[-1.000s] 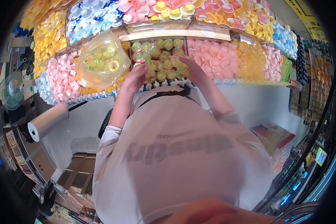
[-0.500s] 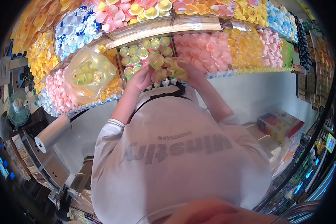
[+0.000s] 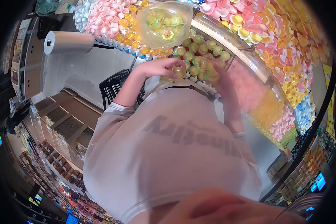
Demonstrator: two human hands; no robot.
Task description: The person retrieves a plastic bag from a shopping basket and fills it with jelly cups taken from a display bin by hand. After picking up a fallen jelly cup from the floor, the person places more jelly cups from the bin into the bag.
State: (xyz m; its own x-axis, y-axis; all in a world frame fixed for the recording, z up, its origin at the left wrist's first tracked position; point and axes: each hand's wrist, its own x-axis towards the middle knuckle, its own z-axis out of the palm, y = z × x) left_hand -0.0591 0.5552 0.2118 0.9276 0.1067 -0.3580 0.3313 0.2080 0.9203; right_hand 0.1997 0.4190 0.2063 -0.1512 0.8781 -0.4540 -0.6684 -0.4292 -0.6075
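My left hand is closed on a clear, yellow-green jelly cup, held low in front of my shirt. Beside it my right hand curls around several more yellow-green jelly cups; its fingers are partly hidden behind them. Just beyond both hands, rows of similar cups fill a compartment of the display. A clear plastic bag with yellow-green cups inside rests on the display, beyond my left hand.
Pink cups and orange cups lie left of the bag. A wooden divider runs along the display, with bright cups behind it. A plastic roll and a black perforated chair are to the left.
My view has turned, so the display now slants down to the right. My hands have moved slightly apart, the left one now holding a cup away from the right hand's group.
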